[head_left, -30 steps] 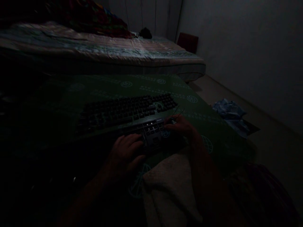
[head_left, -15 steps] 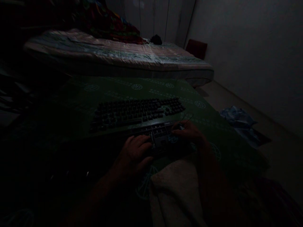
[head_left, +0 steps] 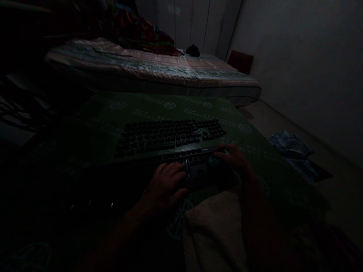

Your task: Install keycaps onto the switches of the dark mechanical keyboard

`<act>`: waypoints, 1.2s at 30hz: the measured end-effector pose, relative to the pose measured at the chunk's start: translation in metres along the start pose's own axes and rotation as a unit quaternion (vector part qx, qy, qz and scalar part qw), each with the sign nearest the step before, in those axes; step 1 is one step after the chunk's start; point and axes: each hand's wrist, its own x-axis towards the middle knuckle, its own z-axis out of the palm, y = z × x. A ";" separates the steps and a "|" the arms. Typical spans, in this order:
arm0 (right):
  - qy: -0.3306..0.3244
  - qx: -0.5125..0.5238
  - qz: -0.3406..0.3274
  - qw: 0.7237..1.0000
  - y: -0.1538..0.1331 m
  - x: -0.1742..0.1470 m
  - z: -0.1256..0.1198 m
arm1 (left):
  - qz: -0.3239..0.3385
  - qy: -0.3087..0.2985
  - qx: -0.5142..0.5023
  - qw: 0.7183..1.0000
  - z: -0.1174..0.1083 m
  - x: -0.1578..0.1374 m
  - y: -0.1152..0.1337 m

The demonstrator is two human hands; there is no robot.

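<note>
A dark keyboard base (head_left: 197, 170) lies on the green table, its right end between my hands. My left hand (head_left: 169, 181) rests on it palm down, fingers stretched out and the thumb apart, gripping nothing. Over the base's right end, my right hand (head_left: 233, 155) is closed in a pinch on a small tool (head_left: 226, 151) with thin, wire-like ends sticking out past the fingers; the dark hides its exact kind. Behind the base, loose black keycaps (head_left: 161, 133) are laid out in keyboard order.
A beige cloth (head_left: 217, 224) lies on the green patterned table cover (head_left: 153, 99) by my right forearm. Past the table is a bed (head_left: 159, 70) with a striped sheet. Crumpled plastic (head_left: 290, 145) lies on the floor at right, near the wall. The room is very dim.
The whole view has shifted slightly, so everything sits a little further right. My left hand stays on the base, and my right hand keeps its pinch on the small tool.
</note>
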 end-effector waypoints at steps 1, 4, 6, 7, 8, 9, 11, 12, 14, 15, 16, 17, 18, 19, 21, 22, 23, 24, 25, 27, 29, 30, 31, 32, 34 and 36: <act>-0.020 0.005 0.005 1.000 -0.001 -0.002 -0.002 | 0.000 0.001 0.000 1.000 0.000 0.000 0.000; -0.075 0.025 0.041 0.996 -0.003 -0.006 -0.005 | -0.006 -0.002 0.001 1.000 0.001 -0.001 0.001; -0.065 0.030 0.045 0.996 -0.004 -0.006 -0.004 | -0.012 -0.004 0.000 1.000 0.001 -0.001 0.002; -0.043 0.028 0.037 0.998 -0.004 -0.006 -0.002 | -0.014 -0.004 -0.002 1.000 0.001 -0.001 0.002; -0.015 0.023 0.025 0.999 -0.004 -0.005 0.000 | -0.014 -0.002 -0.003 1.000 0.000 -0.001 0.003; 0.007 0.017 0.015 1.000 -0.004 -0.004 0.001 | -0.014 -0.002 -0.004 1.000 -0.001 -0.001 0.004; 0.015 0.010 0.008 1.000 -0.004 -0.003 0.003 | -0.015 -0.005 -0.005 1.000 -0.003 -0.001 0.006; 0.001 0.011 0.010 1.000 -0.005 -0.003 0.003 | -0.016 -0.007 -0.005 1.000 -0.003 -0.001 0.006; -0.040 0.020 0.025 0.999 -0.006 -0.005 0.001 | -0.018 -0.007 -0.002 1.000 -0.004 0.000 0.007; -0.060 0.028 0.036 0.997 -0.006 -0.006 -0.001 | -0.018 -0.007 -0.001 1.000 -0.004 0.000 0.007; -0.077 0.034 0.049 0.995 -0.007 -0.007 -0.002 | -0.019 -0.008 0.000 1.000 -0.003 0.000 0.007; -0.086 0.038 0.060 0.994 -0.007 -0.008 -0.004 | -0.021 -0.010 0.000 1.000 -0.003 0.000 0.007; -0.087 0.042 0.066 0.993 -0.007 -0.009 -0.005 | -0.023 -0.011 0.000 1.000 -0.002 -0.001 0.007; -0.079 0.046 0.067 0.994 -0.007 -0.010 -0.006 | -0.024 -0.012 -0.001 1.000 -0.002 -0.001 0.007; -0.053 0.051 0.059 0.996 -0.006 -0.010 -0.006 | -0.027 -0.015 -0.006 1.000 -0.001 -0.001 0.007; -0.046 0.053 0.053 0.996 -0.006 -0.009 -0.006 | -0.027 -0.015 -0.008 0.999 -0.001 -0.001 0.007; -0.048 0.055 0.052 0.996 -0.005 -0.009 -0.006 | -0.027 -0.015 -0.010 0.999 -0.001 -0.001 0.007; -0.060 0.055 0.057 0.995 -0.005 -0.009 -0.007 | -0.026 -0.012 -0.011 1.000 -0.001 -0.001 0.007; -0.080 0.053 0.066 0.993 -0.005 -0.008 -0.007 | -0.027 -0.009 -0.011 1.000 -0.001 -0.001 0.007; -0.120 0.050 0.084 0.988 -0.006 -0.009 -0.009 | -0.026 -0.006 -0.009 1.000 -0.002 -0.001 0.007; -0.132 0.047 0.086 0.986 -0.008 -0.009 -0.009 | -0.025 -0.009 -0.006 1.000 -0.002 -0.001 0.008; -0.123 0.047 0.080 0.988 -0.009 -0.010 -0.009 | -0.026 -0.010 -0.005 1.000 -0.002 -0.001 0.008; -0.107 0.050 0.070 0.991 -0.010 -0.010 -0.009 | -0.025 -0.010 -0.004 1.000 -0.003 -0.001 0.008; -0.090 0.053 0.062 0.993 -0.010 -0.010 -0.009 | -0.024 -0.008 -0.002 1.000 -0.003 -0.001 0.008; -0.076 0.058 0.060 0.994 -0.009 -0.009 -0.009 | -0.017 -0.003 0.003 1.000 -0.003 0.000 0.007; -0.096 0.055 0.070 0.991 -0.008 -0.008 -0.009 | -0.007 0.004 0.009 1.000 -0.001 0.000 0.003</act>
